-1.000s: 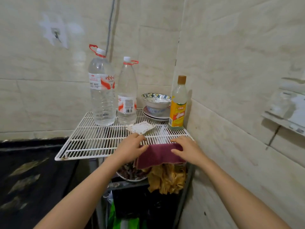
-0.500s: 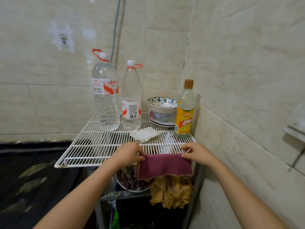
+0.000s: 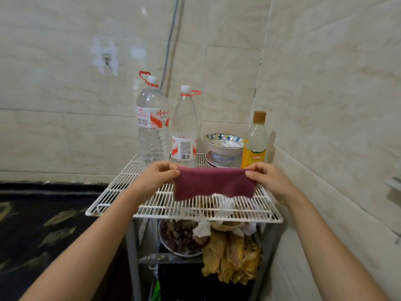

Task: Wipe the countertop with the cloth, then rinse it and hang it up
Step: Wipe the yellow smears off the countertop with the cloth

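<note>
We see the cloth (image 3: 213, 184) stretched flat between two hands, lifted above the wire rack (image 3: 152, 206). The left hand (image 3: 158, 177) pinches its upper corner at 9 o'clock, and the right hand (image 3: 267, 179) pinches the opposite corner at 3 o'clock. Both have thumb and fingers curled onto the fabric. The cloth's long axis runs straight from 9 to 3, level, and its lower edge hangs loose toward 6 o'clock. We cannot tell whether that edge touches the wires.

We judge this to be the hanging step, with the dark countertop (image 3: 43, 224) lying off at 8 o'clock, well apart from the hands. The rack's front rail sits at 6 o'clock from the cloth and parallel to its long axis, and both hands are about equally near to it. Draping there would need only a level drop. The wall hook (image 3: 106, 59) is at 11 o'clock, high and well apart, and the left hand is the nearer one. Two water bottles (image 3: 153, 124) stand at 12 o'clock, just behind the cloth. We think a careless forward swing could knock them.
</note>
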`<control>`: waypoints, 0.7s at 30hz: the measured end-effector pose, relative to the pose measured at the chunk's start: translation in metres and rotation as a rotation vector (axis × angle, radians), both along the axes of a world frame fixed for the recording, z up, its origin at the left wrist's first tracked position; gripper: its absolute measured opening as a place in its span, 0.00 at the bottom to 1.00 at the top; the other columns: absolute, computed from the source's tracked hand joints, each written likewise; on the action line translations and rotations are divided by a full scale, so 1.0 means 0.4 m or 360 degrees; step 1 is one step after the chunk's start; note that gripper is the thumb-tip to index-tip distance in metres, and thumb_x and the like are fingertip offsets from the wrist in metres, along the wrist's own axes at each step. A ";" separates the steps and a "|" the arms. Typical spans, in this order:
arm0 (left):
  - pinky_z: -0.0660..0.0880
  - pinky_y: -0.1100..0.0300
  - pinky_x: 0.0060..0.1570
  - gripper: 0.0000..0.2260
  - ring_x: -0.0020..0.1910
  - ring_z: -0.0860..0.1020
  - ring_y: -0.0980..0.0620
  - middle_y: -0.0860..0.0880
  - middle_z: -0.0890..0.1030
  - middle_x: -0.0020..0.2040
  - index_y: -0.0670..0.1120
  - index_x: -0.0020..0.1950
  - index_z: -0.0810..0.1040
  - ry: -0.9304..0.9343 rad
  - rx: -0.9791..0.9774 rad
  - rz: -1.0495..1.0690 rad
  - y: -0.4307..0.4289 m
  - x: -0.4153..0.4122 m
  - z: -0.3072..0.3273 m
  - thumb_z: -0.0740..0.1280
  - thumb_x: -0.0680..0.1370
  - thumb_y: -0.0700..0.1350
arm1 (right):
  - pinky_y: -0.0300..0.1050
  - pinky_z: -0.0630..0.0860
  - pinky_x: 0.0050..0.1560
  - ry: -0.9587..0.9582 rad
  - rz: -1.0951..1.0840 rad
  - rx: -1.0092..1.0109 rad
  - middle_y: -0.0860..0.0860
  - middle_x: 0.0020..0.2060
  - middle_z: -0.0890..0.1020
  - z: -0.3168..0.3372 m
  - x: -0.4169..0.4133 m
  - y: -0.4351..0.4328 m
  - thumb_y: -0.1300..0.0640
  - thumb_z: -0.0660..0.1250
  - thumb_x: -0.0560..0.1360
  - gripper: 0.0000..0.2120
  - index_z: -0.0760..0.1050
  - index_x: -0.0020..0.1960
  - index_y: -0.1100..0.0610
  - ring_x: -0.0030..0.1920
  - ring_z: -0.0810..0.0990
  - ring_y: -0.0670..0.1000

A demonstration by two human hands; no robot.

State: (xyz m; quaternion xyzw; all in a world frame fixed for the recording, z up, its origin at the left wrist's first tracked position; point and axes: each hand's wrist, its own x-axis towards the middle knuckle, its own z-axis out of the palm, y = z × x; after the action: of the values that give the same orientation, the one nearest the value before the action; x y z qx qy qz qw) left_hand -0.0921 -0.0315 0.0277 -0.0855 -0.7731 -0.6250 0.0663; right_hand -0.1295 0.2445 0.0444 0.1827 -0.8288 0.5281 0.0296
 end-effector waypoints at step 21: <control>0.68 0.57 0.37 0.07 0.37 0.71 0.51 0.46 0.72 0.37 0.42 0.45 0.72 -0.0256 0.0733 0.0843 0.022 0.260 -0.205 0.58 0.80 0.43 | 0.43 0.68 0.40 0.0160 -0.0004 0.0286 0.50 0.36 0.77 -0.164 0.188 -0.331 0.57 0.65 0.74 0.05 0.75 0.40 0.58 0.38 0.75 0.49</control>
State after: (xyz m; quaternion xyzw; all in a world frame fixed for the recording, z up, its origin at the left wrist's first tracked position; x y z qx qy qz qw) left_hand 0.0118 -0.0227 -0.0544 0.1844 -0.6101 -0.7487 0.1825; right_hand -0.0541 0.1119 -0.0212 0.2100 -0.8705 0.4417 0.0552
